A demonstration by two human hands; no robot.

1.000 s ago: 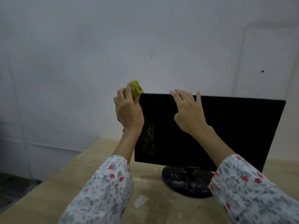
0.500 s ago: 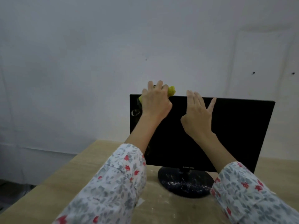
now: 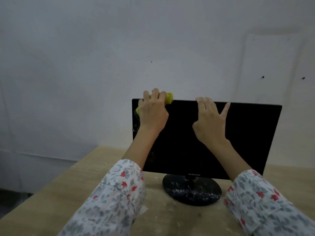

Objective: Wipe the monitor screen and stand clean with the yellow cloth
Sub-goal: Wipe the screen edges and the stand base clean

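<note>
A black monitor (image 3: 247,137) stands on a round black stand (image 3: 192,191) speckled with white dust. My left hand (image 3: 152,113) presses the bunched yellow cloth (image 3: 168,98) against the screen's top left corner, fingers curled over the cloth at the top edge. Bits of cloth stick out to the right of the fingers and below the thumb side. My right hand (image 3: 210,120) lies flat on the upper middle of the screen, fingers spread and reaching the top edge. A smudge shows low on the screen's left side.
The monitor sits on a pale wooden table (image 3: 71,193) with white dust patches near the stand. A plain grey-white wall (image 3: 102,65) rises close behind. The table's left edge drops off toward a dark floor.
My left hand with the cloth came from beside the monitor's left edge onto the top left corner of the screen. My right hand shifted slightly right along the top.
</note>
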